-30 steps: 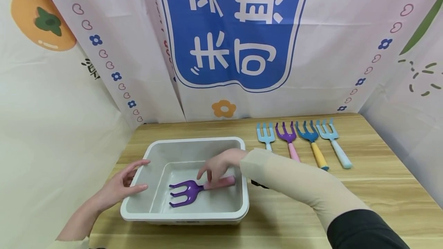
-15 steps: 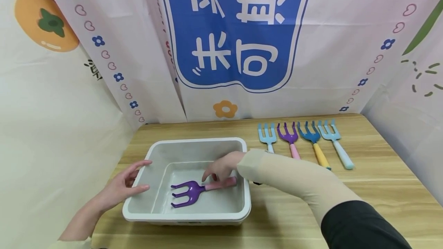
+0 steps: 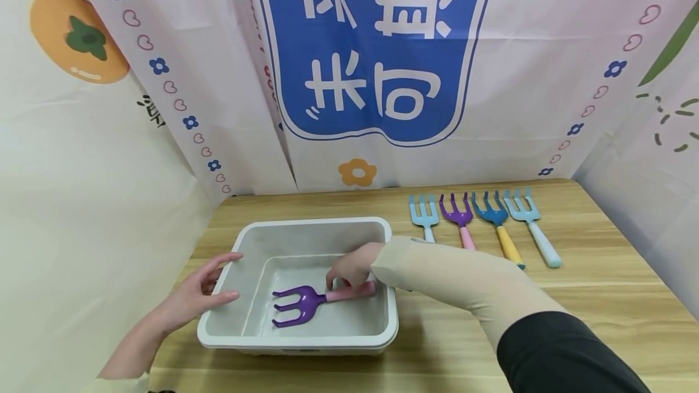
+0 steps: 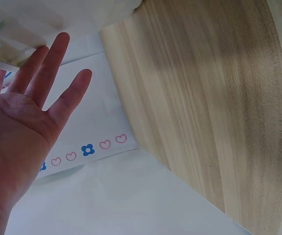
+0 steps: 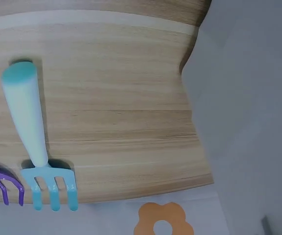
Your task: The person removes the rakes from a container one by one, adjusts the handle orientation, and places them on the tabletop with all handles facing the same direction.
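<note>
A light grey plastic basin (image 3: 215, 341) stands on the table, with a three-tined hand fork (image 3: 306, 303) lying inside, its head purple and handle pink. My left hand (image 3: 191, 296) rests at the basin's left rim, thumb and forefinger over the edge; in the left wrist view the left hand (image 4: 28, 117) shows spread, nearly straight fingers against the outer wall. Reaching over the right rim, my right hand (image 3: 355, 264) has curled fingers at the fork's pink handle. Part of the handle and some fingertips are hidden. The right wrist view does not show that hand.
At the back right lie several more hand forks: a light blue fork (image 3: 425, 214), a purple and pink fork (image 3: 457, 216), a blue fork with yellow handle (image 3: 494, 216) and a pale blue fork (image 3: 537, 235). A printed cloth (image 3: 491, 162) hangs behind the wooden table (image 3: 590, 284).
The right hand's fingers have curled in, the forefinger dropping toward the handle, and the hand has shifted slightly toward the handle's end. Fork and left hand keep their places; the view drifts slightly.
</note>
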Motion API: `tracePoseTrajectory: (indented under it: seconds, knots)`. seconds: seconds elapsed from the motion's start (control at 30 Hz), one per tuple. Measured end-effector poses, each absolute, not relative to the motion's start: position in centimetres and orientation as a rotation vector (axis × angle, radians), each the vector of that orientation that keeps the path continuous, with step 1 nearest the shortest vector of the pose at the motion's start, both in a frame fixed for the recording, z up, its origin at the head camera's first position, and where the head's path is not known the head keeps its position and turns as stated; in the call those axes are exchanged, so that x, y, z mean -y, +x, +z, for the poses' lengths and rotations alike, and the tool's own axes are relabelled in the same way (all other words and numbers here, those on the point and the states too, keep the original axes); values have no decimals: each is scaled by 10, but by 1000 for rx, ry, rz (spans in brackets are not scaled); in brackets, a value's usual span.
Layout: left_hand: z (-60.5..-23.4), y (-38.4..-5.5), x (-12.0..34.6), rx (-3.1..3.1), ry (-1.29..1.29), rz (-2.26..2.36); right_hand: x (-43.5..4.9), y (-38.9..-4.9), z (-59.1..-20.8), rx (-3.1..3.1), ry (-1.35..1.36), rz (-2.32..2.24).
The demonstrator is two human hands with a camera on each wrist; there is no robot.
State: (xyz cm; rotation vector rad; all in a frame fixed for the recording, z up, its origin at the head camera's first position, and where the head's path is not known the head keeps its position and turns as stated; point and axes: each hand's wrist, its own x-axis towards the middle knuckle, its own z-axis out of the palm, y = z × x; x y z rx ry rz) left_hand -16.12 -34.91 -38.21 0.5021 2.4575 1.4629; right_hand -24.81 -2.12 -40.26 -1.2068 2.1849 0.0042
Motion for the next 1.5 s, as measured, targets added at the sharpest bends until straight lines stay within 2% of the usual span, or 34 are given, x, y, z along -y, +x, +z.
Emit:
tracePoseTrajectory:
  seconds: [0.9,1.2,1.5]
  knots:
    - [-383,-162,347,-2470,501,1482,20,-245,-390,-2196,-989,5]
    - [-384,-162,346,-2479,491,1467,16,-246,-384,-2154,-903,-151]
    - [-385,-162,347,-2454,494,1491,5,-254,-356,-2131,-1076,-237]
